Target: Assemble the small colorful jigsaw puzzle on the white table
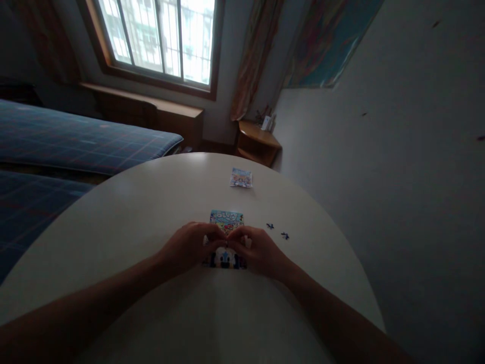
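The small toy [225, 259] is lying on the bench [151, 212], just before the colourful leaflet [226, 218]. The left hand [189, 246] and right hand [257, 250] are pinching it together; pressing gently seems best.

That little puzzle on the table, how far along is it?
Most of the puzzle looks joined. The left hand and right hand press together at its near edge. Two loose pieces lie apart on the table, not yet fitted.
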The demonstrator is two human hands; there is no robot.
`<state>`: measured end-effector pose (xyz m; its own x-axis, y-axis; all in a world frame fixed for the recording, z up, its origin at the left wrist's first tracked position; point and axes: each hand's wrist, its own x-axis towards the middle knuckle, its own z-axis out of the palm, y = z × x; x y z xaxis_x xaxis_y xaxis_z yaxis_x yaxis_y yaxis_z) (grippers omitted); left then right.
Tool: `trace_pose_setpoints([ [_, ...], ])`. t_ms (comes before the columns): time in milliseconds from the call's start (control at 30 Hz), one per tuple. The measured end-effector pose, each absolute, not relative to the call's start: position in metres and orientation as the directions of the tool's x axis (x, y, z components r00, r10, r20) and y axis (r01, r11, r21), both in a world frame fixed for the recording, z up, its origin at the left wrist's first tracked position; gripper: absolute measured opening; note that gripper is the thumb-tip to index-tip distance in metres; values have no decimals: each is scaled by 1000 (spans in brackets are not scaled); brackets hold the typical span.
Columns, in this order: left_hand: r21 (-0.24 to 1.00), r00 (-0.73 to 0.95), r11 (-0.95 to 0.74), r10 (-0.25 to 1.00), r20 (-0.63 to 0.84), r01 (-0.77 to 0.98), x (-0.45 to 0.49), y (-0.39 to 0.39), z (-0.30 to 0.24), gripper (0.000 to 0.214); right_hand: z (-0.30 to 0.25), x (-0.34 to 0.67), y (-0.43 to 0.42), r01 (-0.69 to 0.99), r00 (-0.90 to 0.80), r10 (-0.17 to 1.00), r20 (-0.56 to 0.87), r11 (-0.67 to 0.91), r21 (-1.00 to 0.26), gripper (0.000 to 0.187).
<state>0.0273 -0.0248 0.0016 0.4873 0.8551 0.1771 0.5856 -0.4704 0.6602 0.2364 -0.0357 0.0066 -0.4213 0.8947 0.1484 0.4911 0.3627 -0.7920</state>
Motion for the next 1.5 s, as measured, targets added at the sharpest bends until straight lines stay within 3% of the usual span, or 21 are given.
trace_pose_setpoints([
  [133, 761, 451, -430, 869, 204, 485, 31, -25, 2, 13, 7, 237, -36, 464, -421, 894, 153, 357, -811, 10],
  [300, 954, 385, -219, 914, 127, 205, 39, -29, 6, 26, 11, 235, -39, 436, -440, 862, 250, 449, -780, 26],
  [467, 977, 361, -164, 927, 106, 134, 41, -30, 6, 24, 13, 233, -42, 472, -399, 869, 293, 468, -747, 19],
  [633, 952, 368, -212, 922, 119, 222, 38, -26, -2, 23, 12, 240, -37, 509, -430, 865, 258, 468, -723, 16],
  [867, 838, 392, -327, 908, 149, 437, 36, -25, -8, 22, 11, 253, -29, 587, -642, 723, 255, 678, -443, 19],
  [1200, 611, 428, -464, 877, 216, 642, 33, -29, -6, 6, 13, 249, -31, 603, -670, 705, 231, 699, -385, 14],
  [1500, 536, 453, -502, 861, 233, 679, 35, -29, -5, 5, 10, 251, -31, 638, -667, 715, 210, 694, -336, 16],
])
